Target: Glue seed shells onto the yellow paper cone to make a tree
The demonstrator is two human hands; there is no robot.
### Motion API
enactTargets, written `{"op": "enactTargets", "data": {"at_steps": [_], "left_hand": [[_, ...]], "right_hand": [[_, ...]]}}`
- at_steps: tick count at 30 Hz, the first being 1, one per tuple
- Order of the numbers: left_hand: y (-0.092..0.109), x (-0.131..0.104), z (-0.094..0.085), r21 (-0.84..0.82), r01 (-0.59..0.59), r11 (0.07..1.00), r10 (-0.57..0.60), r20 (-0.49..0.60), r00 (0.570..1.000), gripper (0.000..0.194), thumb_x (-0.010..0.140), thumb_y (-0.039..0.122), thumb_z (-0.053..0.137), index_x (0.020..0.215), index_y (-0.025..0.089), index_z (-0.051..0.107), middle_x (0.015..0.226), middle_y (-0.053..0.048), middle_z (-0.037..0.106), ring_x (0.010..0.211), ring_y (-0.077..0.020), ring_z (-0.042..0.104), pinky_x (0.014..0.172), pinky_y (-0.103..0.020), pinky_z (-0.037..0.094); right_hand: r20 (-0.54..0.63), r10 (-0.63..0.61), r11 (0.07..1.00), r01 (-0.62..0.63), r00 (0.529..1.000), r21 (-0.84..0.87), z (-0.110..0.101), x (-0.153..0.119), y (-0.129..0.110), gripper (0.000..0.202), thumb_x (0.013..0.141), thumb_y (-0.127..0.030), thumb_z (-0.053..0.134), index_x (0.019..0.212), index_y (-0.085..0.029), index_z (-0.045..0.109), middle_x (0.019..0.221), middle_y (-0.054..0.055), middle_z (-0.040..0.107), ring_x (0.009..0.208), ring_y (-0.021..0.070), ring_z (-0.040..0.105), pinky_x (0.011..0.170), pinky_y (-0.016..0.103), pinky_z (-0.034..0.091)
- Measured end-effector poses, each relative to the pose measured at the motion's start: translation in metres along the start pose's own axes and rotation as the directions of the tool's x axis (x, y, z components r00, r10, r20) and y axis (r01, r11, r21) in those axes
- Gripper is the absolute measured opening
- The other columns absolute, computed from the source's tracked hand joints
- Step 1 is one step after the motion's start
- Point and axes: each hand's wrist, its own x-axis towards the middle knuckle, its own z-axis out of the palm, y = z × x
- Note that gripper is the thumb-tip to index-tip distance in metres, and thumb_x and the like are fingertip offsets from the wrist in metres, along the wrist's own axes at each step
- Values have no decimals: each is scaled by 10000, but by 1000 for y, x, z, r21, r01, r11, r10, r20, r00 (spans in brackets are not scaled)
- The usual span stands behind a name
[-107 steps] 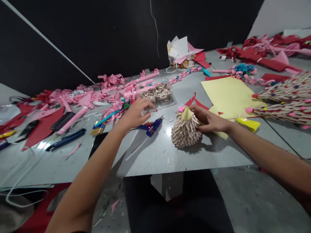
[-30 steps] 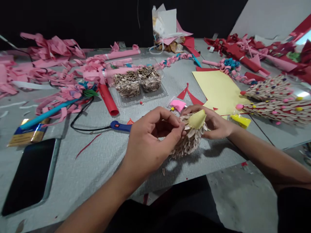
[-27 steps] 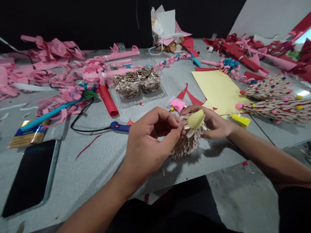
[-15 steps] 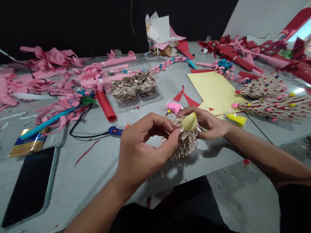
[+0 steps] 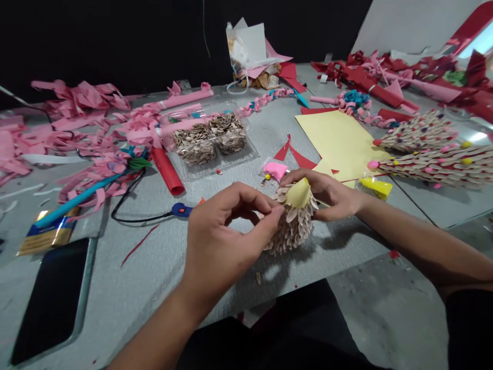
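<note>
A small yellow paper cone (image 5: 299, 193), covered in rows of pale seed husks (image 5: 295, 231), stands tilted near the table's front edge; its tip is bare paper. My right hand (image 5: 334, 196) is wrapped round its far right side, with several fingers hidden behind it. A thin pale stick-like piece shows by that thumb. My left hand (image 5: 231, 231) pinches thumb and forefinger together against the cone's left side, just below the bare tip. What lies between those fingertips is hidden. One loose husk (image 5: 258, 278) lies on the table below.
Behind the hands are a clear plastic box (image 5: 210, 139) of husks, a pink clay packet (image 5: 275, 170) and yellow paper (image 5: 335, 144). Two husk-covered cones (image 5: 431, 167) lie at right, near a yellow packet (image 5: 375, 188). Leftward are a glue gun (image 5: 181, 209), red roll (image 5: 167, 171) and phone (image 5: 54, 303).
The view has shifted slightly. My left fingertips have shifted a little at the cone's side; my right hand keeps its hold and the cone stays in place.
</note>
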Motion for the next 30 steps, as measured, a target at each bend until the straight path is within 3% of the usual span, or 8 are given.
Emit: {"op": "enactTargets", "data": {"at_steps": [5,10,15,20,25,30], "left_hand": [[1,3,0,-7,78,997,-78,4,997,215,913,155,909,818,225,729,839,23,829,709,-133,764,590,-209,586],[-2,6,1,-42,87,995,-88,-6,996,224,880,170,939,808,226,734,782,28,793,619,-119,696,535,-213,546],[-5,6,0,-51,94,994,-94,-4,996,222,884,170,942,823,228,737,779,25,762,628,-120,680,547,-221,553],[-11,8,-2,-73,87,994,-90,-44,995,219,910,197,933,852,234,726,854,9,775,711,-135,712,579,-240,567],[-17,13,-3,-65,-66,996,52,-187,981,218,978,254,928,898,260,725,887,20,751,724,-136,658,616,-297,535],[-26,20,-8,76,-270,960,281,-294,914,233,1015,293,915,939,296,695,951,22,721,779,-164,661,684,-366,536]], "right_hand": [[-45,67,998,-67,997,2,1,1,-2,726,883,-317,936,1529,-303,606,1463,102,716,1248,257,742,1095,406,639],[-51,73,997,-73,996,-5,1,1,-3,714,875,-284,946,1510,-312,621,1468,101,727,1286,270,754,1080,403,651],[-66,114,993,-115,991,-8,1,-1,-3,764,853,-316,971,1527,-299,611,1556,140,705,1433,331,712,1054,424,673],[-73,86,996,-87,994,-2,-1,1,0,744,864,-339,971,1511,-295,607,1541,132,700,1429,327,712,1112,438,646],[-151,68,992,-83,986,-95,-1,1,3,751,843,-343,1004,1488,-312,620,1467,94,707,1362,324,716,1161,482,604],[-261,4,942,-91,965,-323,4,1,4,848,782,-430,1069,1496,-360,616,1444,62,667,1328,345,664,1220,538,547]]}}
